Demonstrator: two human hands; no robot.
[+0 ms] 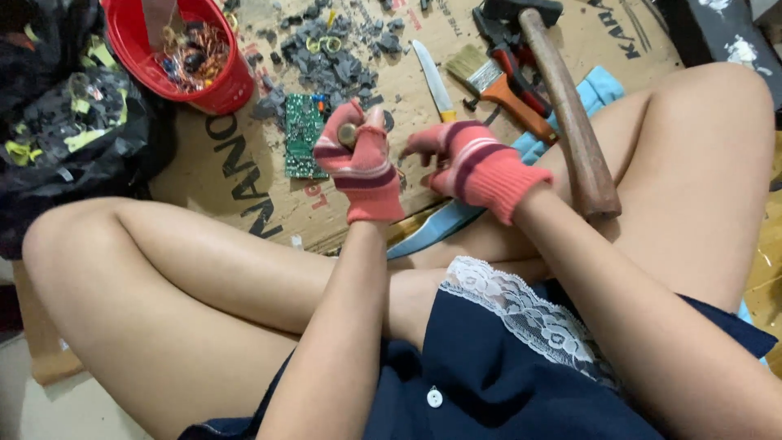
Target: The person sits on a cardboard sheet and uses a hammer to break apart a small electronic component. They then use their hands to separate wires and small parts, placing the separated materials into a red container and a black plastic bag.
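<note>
L hand (358,163) in a red striped glove, fingers clamped on a small brownish part (348,134), held above the cardboard (244,163) just right of the green circuit board (304,134). R hand (468,163), same glove, fingers curled together, cannot tell if holding anything. Hammer (570,122), paintbrush (501,81), knife (432,77) far right; red bucket (220,90) far left.

Gloves (481,167) pink, striped; bucket (134,37) red; circuit board (305,134) green.

a flattened brown cardboard sheet (244,171) covers the floor as a work surface; pale floor (49,407) shows at the lower left, evenly lit.
</note>
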